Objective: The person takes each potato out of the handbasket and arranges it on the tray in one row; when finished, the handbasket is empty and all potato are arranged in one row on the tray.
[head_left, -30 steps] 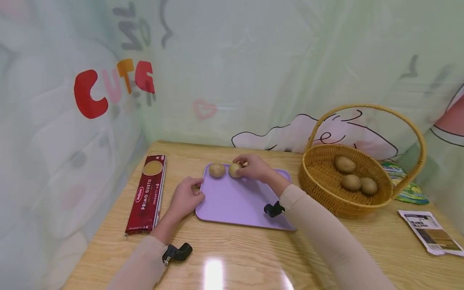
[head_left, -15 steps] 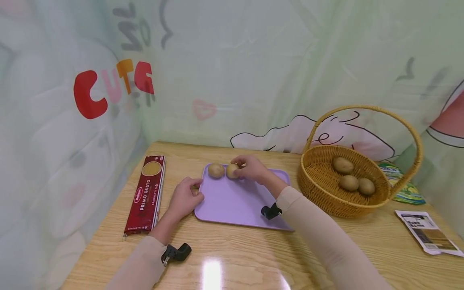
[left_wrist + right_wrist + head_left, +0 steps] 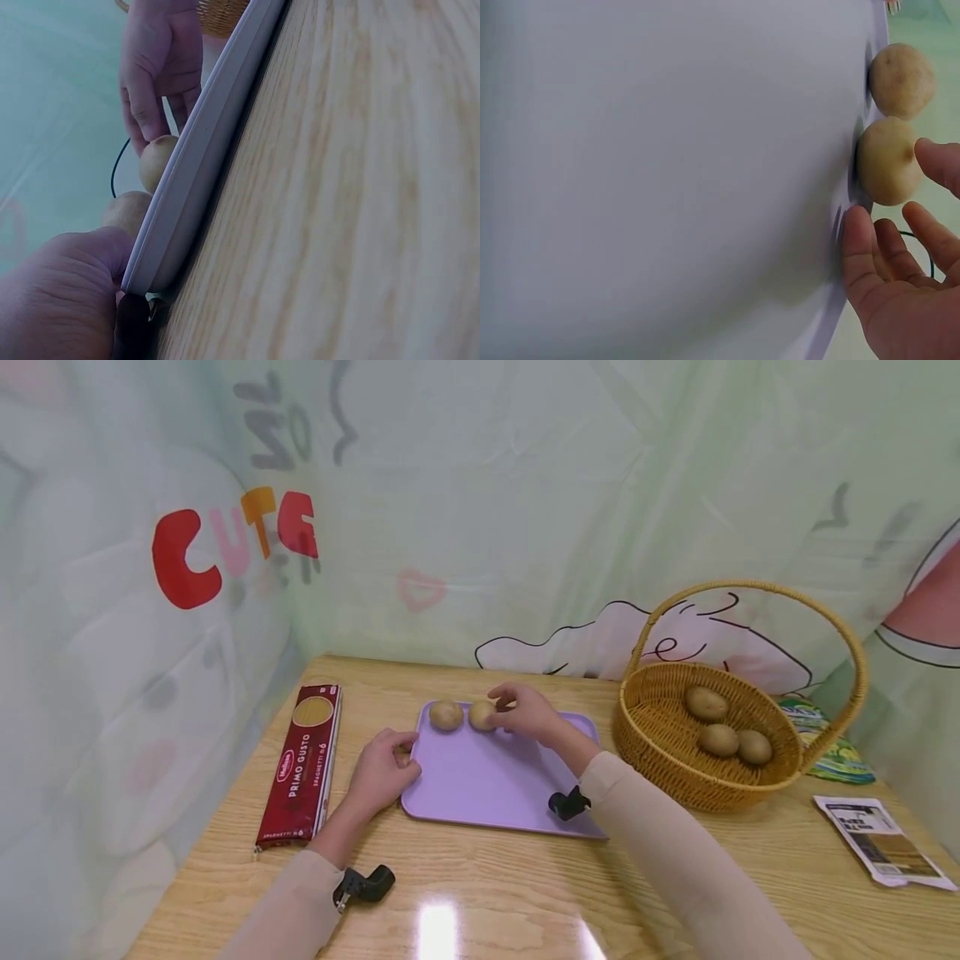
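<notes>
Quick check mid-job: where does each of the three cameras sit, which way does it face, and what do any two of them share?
Head: worn high, facing forward and down at the table; shows both sleeved arms, left hand, right hand.
Left wrist: low at the purple tray edge, looking along it; shows left hand close up.
Right wrist: close over the tray, facing its far edge; shows right hand.
Shared: all three show the two potatoes on the tray.

The tray (image 3: 487, 781) is plain lilac. The two potatoes (image 3: 446, 715) on it are tan-brown, like the three in the honey-yellow woven wicker basket (image 3: 675, 768). The spaghetti box (image 3: 302, 765) is dark red with white lettering. The table (image 3: 480, 893) shows pale wood grain.
</notes>
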Motion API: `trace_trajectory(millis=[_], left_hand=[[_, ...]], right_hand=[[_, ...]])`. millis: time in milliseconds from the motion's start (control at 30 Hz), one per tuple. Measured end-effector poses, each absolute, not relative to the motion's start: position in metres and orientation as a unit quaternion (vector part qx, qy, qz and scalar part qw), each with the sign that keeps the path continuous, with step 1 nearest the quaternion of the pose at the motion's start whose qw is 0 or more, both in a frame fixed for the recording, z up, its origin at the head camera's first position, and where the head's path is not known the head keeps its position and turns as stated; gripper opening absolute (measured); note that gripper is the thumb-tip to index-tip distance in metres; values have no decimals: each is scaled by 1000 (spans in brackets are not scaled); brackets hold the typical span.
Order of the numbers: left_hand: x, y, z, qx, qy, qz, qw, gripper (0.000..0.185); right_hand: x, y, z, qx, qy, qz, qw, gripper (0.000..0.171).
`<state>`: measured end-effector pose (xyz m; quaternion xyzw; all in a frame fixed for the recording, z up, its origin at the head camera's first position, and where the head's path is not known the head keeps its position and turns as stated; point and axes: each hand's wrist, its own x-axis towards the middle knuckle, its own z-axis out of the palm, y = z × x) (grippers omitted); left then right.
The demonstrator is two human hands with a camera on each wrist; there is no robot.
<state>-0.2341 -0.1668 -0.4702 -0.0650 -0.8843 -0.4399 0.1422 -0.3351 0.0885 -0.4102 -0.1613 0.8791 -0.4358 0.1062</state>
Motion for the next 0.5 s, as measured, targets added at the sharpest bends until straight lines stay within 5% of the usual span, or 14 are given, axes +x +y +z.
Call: trace_trajectory(millis=[500], left_hand=[[-233, -167, -471, -66, -883, -446, 133, 48]], right_hand=[[-335, 127, -390, -166, 892, -412, 89, 53]])
